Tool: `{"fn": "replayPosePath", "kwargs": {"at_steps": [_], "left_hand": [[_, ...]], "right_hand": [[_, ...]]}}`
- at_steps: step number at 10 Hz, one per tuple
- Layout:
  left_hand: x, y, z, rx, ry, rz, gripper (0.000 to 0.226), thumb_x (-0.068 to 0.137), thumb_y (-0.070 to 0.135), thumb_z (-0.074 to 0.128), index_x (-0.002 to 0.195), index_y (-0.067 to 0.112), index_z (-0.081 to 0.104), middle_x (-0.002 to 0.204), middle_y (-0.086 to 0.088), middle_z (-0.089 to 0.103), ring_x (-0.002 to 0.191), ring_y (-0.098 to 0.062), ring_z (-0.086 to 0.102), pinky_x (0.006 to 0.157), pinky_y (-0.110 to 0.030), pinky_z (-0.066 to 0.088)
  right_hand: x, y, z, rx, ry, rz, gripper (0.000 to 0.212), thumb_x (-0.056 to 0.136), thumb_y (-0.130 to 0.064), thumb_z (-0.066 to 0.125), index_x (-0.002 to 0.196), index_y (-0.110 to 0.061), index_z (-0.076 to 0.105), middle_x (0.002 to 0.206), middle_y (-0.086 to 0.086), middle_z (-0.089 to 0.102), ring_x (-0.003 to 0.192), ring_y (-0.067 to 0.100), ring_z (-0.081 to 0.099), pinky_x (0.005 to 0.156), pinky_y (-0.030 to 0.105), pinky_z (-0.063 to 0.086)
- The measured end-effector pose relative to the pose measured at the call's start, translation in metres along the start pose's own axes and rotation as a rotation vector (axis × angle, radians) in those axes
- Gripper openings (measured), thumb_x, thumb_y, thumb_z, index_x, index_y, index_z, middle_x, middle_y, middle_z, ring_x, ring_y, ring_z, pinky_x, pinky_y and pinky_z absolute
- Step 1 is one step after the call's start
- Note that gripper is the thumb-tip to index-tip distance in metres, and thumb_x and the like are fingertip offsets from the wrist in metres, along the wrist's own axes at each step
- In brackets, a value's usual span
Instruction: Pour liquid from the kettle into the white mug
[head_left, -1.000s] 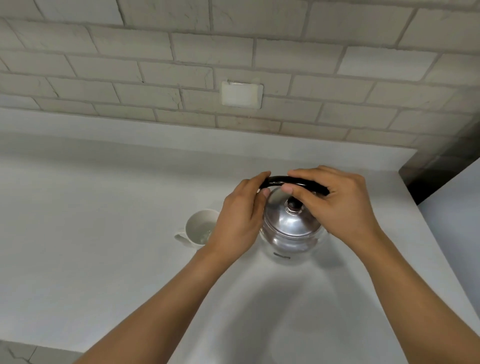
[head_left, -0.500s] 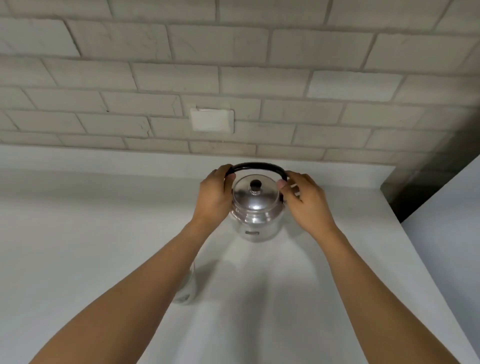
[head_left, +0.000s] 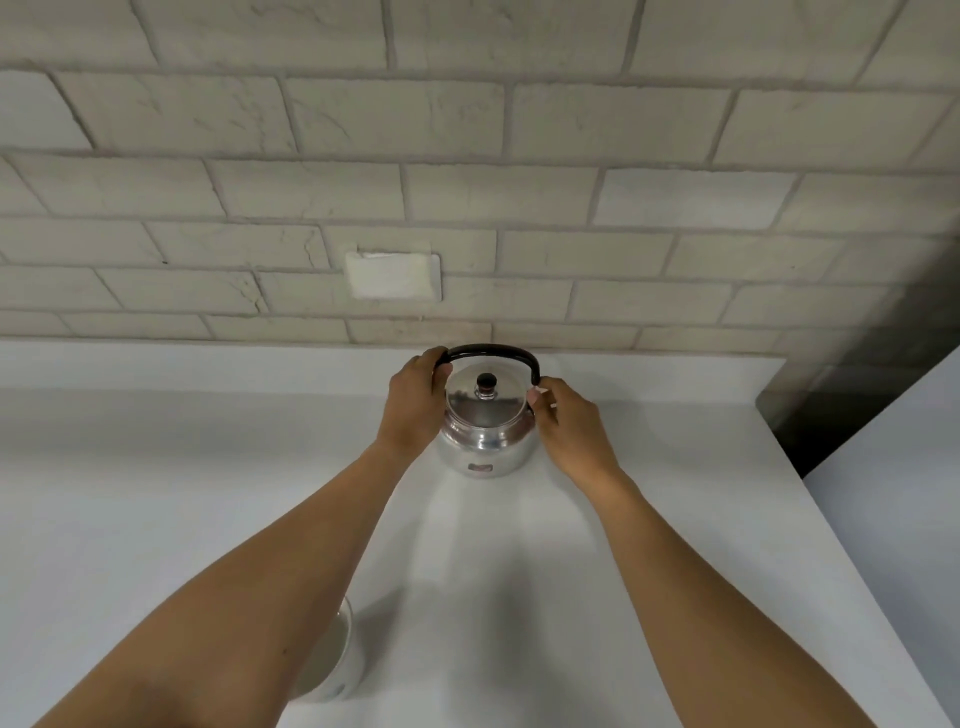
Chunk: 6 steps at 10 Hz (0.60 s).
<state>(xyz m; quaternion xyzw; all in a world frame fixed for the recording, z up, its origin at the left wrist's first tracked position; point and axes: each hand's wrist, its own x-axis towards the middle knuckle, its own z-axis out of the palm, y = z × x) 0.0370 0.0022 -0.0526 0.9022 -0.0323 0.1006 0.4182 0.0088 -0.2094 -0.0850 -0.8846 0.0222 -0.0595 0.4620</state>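
A shiny steel kettle (head_left: 485, 439) with a black arched handle and a black lid knob stands upright on the white counter (head_left: 156, 519), near the back wall. My left hand (head_left: 415, 402) wraps the handle's left end and presses the kettle's left side. My right hand (head_left: 569, 423) touches the handle's right end with its fingertips. The white mug (head_left: 340, 670) stands near the front, mostly hidden under my left forearm; only its right side shows.
A pale brick wall (head_left: 467, 182) with a white blank plate (head_left: 393, 275) rises behind the counter. The counter's right edge (head_left: 852, 545) runs diagonally, with a dark gap (head_left: 831, 405) and another white surface beyond it.
The kettle has gone from beside the mug to the back of the counter, both hands still on it. The mug now lies nearer me, under my left forearm.
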Motion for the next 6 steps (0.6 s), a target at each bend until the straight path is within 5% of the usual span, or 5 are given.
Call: {"fn": "replayPosePath", "kwargs": {"at_steps": [1,3,5,6], "left_hand": [[0.003,-0.002,0.002,-0.005,-0.011,0.005,0.030,0.112,0.011,0.046,0.135,0.005,0.064,0.106,-0.006,0.067,0.093,-0.021,0.058,0.083,-0.027,0.041],[0.003,-0.001,0.003,-0.025,-0.034,-0.017,0.033,0.112,0.013,0.046,0.140,0.006,0.061,0.123,-0.016,0.073,0.111,-0.034,0.067,0.091,-0.031,0.049],[-0.007,0.009,-0.008,0.002,-0.167,-0.077,0.066,0.110,0.034,0.054,0.166,0.014,0.026,0.159,-0.021,0.048,0.144,-0.039,0.050,0.118,-0.042,0.040],[-0.015,0.023,-0.018,0.015,-0.075,0.016,0.064,0.109,0.035,0.055,0.164,0.012,0.032,0.161,-0.018,0.045,0.144,-0.037,0.051,0.114,-0.038,0.040]], "right_hand": [[0.002,0.005,0.006,0.004,0.010,-0.001,0.033,0.107,-0.036,0.048,0.133,-0.018,0.059,0.110,-0.003,0.068,0.098,0.015,0.064,0.078,0.018,0.043],[-0.003,0.007,0.011,0.004,0.013,0.036,0.029,0.106,-0.029,0.051,0.132,-0.020,0.060,0.114,-0.003,0.065,0.097,0.013,0.062,0.072,0.004,0.036],[-0.017,-0.001,-0.002,0.030,-0.020,0.097,0.047,0.102,-0.032,0.058,0.147,-0.024,0.049,0.125,-0.005,0.062,0.096,0.007,0.062,0.072,0.009,0.041],[-0.025,-0.014,-0.012,0.030,0.095,0.050,0.047,0.102,-0.033,0.057,0.147,-0.020,0.049,0.136,0.002,0.060,0.111,0.015,0.063,0.089,0.020,0.044]]}}
